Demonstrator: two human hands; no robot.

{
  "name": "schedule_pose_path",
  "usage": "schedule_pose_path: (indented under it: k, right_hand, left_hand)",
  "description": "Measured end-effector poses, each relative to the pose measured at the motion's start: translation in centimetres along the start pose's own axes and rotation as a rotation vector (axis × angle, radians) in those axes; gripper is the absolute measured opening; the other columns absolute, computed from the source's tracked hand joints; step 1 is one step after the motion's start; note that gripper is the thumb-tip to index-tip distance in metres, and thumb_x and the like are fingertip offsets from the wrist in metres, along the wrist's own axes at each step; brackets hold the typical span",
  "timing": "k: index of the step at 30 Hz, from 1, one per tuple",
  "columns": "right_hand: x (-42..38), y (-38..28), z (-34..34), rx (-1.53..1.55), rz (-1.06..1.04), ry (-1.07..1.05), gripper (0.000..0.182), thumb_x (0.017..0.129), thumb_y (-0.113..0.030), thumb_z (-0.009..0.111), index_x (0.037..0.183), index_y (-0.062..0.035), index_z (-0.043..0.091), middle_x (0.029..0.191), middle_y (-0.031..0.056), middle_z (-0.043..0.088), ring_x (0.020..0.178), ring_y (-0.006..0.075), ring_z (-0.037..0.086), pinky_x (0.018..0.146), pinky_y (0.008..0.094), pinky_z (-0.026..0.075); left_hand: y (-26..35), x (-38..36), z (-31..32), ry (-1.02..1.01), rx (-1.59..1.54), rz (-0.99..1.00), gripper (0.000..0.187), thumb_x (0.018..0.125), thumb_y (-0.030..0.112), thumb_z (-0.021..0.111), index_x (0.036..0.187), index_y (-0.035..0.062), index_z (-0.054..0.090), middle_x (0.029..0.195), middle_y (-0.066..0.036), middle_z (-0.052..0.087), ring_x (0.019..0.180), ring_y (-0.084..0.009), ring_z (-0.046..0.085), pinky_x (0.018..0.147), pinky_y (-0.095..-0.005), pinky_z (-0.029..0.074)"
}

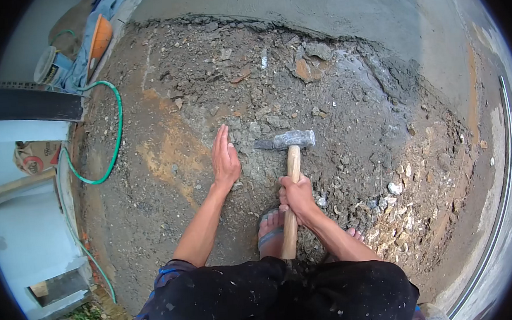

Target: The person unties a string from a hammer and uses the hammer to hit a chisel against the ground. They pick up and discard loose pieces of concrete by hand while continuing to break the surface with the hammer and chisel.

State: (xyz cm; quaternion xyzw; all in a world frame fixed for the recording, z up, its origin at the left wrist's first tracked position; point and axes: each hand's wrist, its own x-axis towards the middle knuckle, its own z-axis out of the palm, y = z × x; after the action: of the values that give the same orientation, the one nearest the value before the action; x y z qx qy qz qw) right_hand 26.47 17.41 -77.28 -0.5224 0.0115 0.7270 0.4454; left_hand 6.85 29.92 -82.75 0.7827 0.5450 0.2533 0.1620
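At far left I see a brown bag (46, 154) with red print and a white bucket (57, 66) with dark label; from here I cannot read their letters. The left hand (226, 165), its fingers straight and together, holds nothing. The hammer (293, 165) is just beside, its wooden handle wrapped by the right hand's (297, 195) fingers, its head beyond them.

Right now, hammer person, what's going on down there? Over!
Right hand gripping hammer. Left hand open, holding nothing. Hammer head over rough ground, contact unclear. Foot and loose stones nearby.
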Motion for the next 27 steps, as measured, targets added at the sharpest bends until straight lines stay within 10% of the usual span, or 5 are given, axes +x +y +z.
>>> schedule_pose_path:
  k: [9, 13, 16, 23, 27]
  right_hand:
    - [-4.2, -8.6, -1.9, 0.463, -0.705, 0.195, 0.025, 0.101, -0.02, 0.053, 0.083, -0.0117, 0.037, 0.057, -0.0047, 0.035, 0.042, 0.0042, 0.033, 0.036, 0.0243, 0.03]
    - [0.5, 3.3, 1.1, -0.222, -0.134, 0.128, 0.016, 0.099, -0.015, 0.055, 0.09, -0.0081, 0.043, 0.058, -0.0031, 0.038, 0.042, 0.0072, 0.034, 0.037, 0.0259, 0.031]
    - [-1.2, -2.7, -0.2, 0.106, 0.074, -0.063, 0.012, 0.098, -0.014, 0.055, 0.1, -0.0081, 0.044, 0.062, -0.0018, 0.041, 0.044, 0.0068, 0.036, 0.037, 0.0253, 0.033]
    - [-5.6, -9.3, -2.3, 0.408, -0.6, 0.245, 0.024, 0.103, -0.024, 0.051, 0.09, -0.0125, 0.035, 0.059, -0.0041, 0.036, 0.043, 0.0036, 0.032, 0.036, 0.0232, 0.031]
    - [-1.0, 1.7, 0.4, 0.169, -0.267, 0.246, 0.02, 0.101, -0.019, 0.053, 0.09, -0.0069, 0.041, 0.058, 0.0001, 0.042, 0.042, 0.011, 0.041, 0.038, 0.0284, 0.035]
  left_hand:
    - [0.1, -0.3, -0.1, 0.004, -0.018, -0.03, 0.05, 0.098, 0.014, 0.038, 0.144, -0.0046, 0.039, 0.149, -0.024, 0.041, 0.139, -0.0386, 0.038, 0.117, -0.0444, 0.028]
    - [0.0, -0.1, 0.0, 0.018, -0.014, 0.008, 0.05, 0.098, 0.014, 0.039, 0.144, -0.005, 0.038, 0.149, -0.024, 0.041, 0.14, -0.0389, 0.037, 0.117, -0.0446, 0.028]
    - [0.1, 1.1, 0.5, 0.031, -0.008, 0.009, 0.051, 0.098, 0.014, 0.038, 0.144, -0.0058, 0.038, 0.149, -0.025, 0.04, 0.14, -0.0394, 0.037, 0.117, -0.045, 0.027]
    - [-0.2, -0.1, 0.3, 0.011, 0.01, -0.03, 0.051, 0.098, 0.014, 0.037, 0.145, -0.0055, 0.037, 0.15, -0.025, 0.038, 0.14, -0.0394, 0.035, 0.118, -0.0454, 0.025]
    - [-0.1, -0.2, -0.2, 0.002, 0.025, -0.039, 0.051, 0.098, 0.014, 0.037, 0.145, -0.0053, 0.036, 0.15, -0.025, 0.038, 0.141, -0.0394, 0.035, 0.118, -0.045, 0.025]
